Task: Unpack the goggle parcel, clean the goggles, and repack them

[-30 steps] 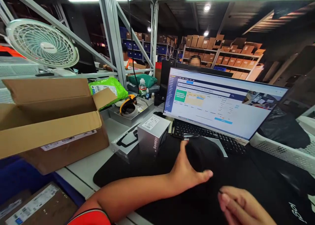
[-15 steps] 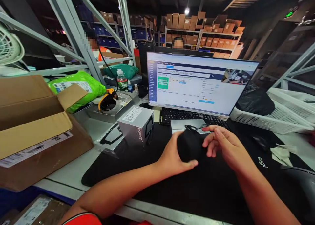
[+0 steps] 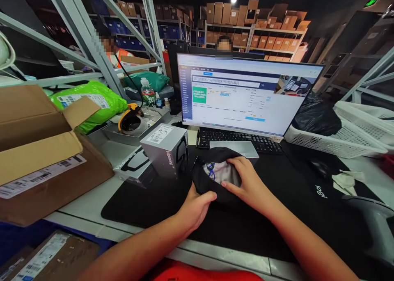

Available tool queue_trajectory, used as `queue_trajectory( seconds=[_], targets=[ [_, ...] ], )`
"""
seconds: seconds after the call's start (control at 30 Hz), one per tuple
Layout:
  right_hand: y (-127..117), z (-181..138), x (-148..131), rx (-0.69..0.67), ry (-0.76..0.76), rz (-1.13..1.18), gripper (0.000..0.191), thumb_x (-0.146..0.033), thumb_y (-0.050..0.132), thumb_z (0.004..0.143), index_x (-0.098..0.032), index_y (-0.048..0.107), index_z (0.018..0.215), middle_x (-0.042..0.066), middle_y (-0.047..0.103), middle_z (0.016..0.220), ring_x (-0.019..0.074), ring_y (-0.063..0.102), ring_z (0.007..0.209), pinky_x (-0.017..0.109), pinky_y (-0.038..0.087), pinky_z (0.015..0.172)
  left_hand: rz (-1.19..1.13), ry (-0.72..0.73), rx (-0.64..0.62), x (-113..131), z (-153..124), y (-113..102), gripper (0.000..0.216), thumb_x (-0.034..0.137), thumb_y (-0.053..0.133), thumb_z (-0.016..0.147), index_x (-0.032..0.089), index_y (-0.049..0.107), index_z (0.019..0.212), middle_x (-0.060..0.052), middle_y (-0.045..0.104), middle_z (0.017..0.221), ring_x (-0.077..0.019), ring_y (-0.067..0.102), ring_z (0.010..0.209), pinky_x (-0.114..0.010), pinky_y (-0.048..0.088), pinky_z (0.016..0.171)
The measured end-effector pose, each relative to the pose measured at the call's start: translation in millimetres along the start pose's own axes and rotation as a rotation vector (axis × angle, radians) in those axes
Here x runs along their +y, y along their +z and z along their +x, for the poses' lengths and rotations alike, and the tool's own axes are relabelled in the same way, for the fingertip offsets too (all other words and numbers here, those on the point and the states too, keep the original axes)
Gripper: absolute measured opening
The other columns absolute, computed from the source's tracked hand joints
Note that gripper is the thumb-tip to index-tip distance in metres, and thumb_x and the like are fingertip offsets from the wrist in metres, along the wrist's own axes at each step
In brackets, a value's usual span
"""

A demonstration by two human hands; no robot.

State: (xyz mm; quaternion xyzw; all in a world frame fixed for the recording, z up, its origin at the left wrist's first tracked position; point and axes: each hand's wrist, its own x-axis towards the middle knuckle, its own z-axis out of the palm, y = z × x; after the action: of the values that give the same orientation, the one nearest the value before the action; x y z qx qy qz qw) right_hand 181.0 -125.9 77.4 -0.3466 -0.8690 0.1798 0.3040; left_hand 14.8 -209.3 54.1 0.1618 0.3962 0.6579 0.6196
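Observation:
A black pouch lies open on the black desk mat, with a pale lining or label showing inside. My left hand pinches the pouch's near edge. My right hand grips its right side, fingers curled over the opening. A grey product box stands just left of the pouch, on a flat grey carton.
Monitor and keyboard stand behind the pouch. An open cardboard box fills the left. A yellow-black scanner, green parcel and bottle sit further back. A white basket holds a black bag. Two people are beyond the shelving.
The pouch has moved nearer and been pulled open, showing its pale inside. My right hand moved from its top to its right side; my left hand slid to the near edge.

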Motion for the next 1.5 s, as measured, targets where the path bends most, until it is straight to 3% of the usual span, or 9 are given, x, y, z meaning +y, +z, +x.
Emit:
queue_trajectory(
  seconds=[0.13,0.27,0.47,0.67,0.83,0.97,1.17,1.33,1.5],
  targets=[
    [16,-3,5,-0.113,0.007,-0.001,0.062,-0.031,0.080,0.083,-0.018,0.053,0.137,0.015,0.056,0.133,0.0305,0.052,0.124,0.051,0.046,0.109,-0.041,-0.021,0.041,-17,-10,-16,0.082,0.009,0.081,0.046,0.020,0.060,0.124,-0.009,0.075,0.108,-0.0333,0.064,0.121,-0.048,0.046,0.112],
    [25,-2,4,-0.177,0.001,0.063,0.035,-0.019,0.080,0.079,-0.020,0.062,0.109,0.011,0.064,0.121,0.0285,0.055,0.116,0.047,0.047,0.102,-0.092,-0.021,0.045,-26,-15,-29,0.084,0.011,0.084,0.051,0.021,0.059,0.130,-0.008,0.075,0.110,-0.0320,0.065,0.121,-0.047,0.045,0.113],
    [16,0,-14,-0.295,0.153,0.130,0.012,-0.016,0.061,0.087,-0.023,0.051,0.091,0.000,0.064,0.091,0.0183,0.057,0.083,0.032,0.044,0.075,-0.122,-0.014,0.019,-28,-19,-35,0.080,0.014,0.086,0.055,0.020,0.061,0.131,-0.010,0.076,0.109,-0.0338,0.065,0.121,-0.049,0.044,0.114],
    [20,2,-11,-0.274,0.151,0.194,0.044,-0.010,0.071,0.073,-0.021,0.057,0.113,0.004,0.066,0.111,0.0208,0.062,0.099,0.034,0.048,0.087,-0.098,0.017,-0.009,-34,-20,-39,0.094,0.017,0.089,0.054,0.019,0.052,0.140,-0.014,0.067,0.133,-0.0339,0.059,0.129,-0.047,0.042,0.116],
    [21,-2,-17,-0.278,0.138,-0.001,0.014,-0.018,0.074,0.081,-0.021,0.070,0.094,0.007,0.067,0.099,0.0259,0.061,0.099,0.040,0.048,0.089,0.122,0.093,-0.035,-39,-22,-45,0.100,0.026,0.092,0.055,0.018,0.045,0.143,-0.016,0.064,0.135,-0.0347,0.060,0.126,-0.047,0.046,0.110],
    [6,-6,-26,-0.333,0.152,0.051,0.020,-0.013,0.067,0.084,-0.021,0.063,0.102,0.005,0.068,0.102,0.0231,0.063,0.095,0.036,0.048,0.084,0.237,0.106,-0.013,-38,-25,-47,0.098,0.027,0.091,0.057,0.018,0.046,0.142,-0.015,0.066,0.130,-0.0329,0.061,0.122,-0.044,0.048,0.108],
    [-6,-5,-22,-0.406,0.138,0.225,0.037,-0.012,0.066,0.076,-0.022,0.055,0.110,0.004,0.068,0.103,0.0192,0.065,0.088,0.030,0.052,0.076,0.176,0.089,-0.026,-40,-21,-50,0.098,0.024,0.093,0.054,0.019,0.047,0.141,-0.015,0.064,0.133,-0.0338,0.059,0.127,-0.047,0.043,0.113],
    [-13,-1,-17,-0.494,0.294,0.433,0.058,-0.015,0.063,0.073,-0.023,0.052,0.129,0.000,0.070,0.092,0.0130,0.060,0.054,0.024,0.047,0.047,-0.005,0.074,-0.012,-33,-20,-39,0.094,0.013,0.087,0.054,0.021,0.049,0.140,-0.013,0.062,0.139,-0.0319,0.054,0.134,-0.045,0.039,0.117],
    [-35,5,1,-0.566,0.167,0.543,0.054,-0.015,0.072,0.062,-0.020,0.065,0.115,0.003,0.072,0.100,0.0187,0.069,0.078,0.025,0.056,0.062,-0.050,-0.011,0.057,-34,-17,-34,0.080,0.006,0.080,0.054,0.021,0.057,0.129,-0.008,0.072,0.118,-0.0275,0.066,0.116,-0.042,0.049,0.106]
  ],
)
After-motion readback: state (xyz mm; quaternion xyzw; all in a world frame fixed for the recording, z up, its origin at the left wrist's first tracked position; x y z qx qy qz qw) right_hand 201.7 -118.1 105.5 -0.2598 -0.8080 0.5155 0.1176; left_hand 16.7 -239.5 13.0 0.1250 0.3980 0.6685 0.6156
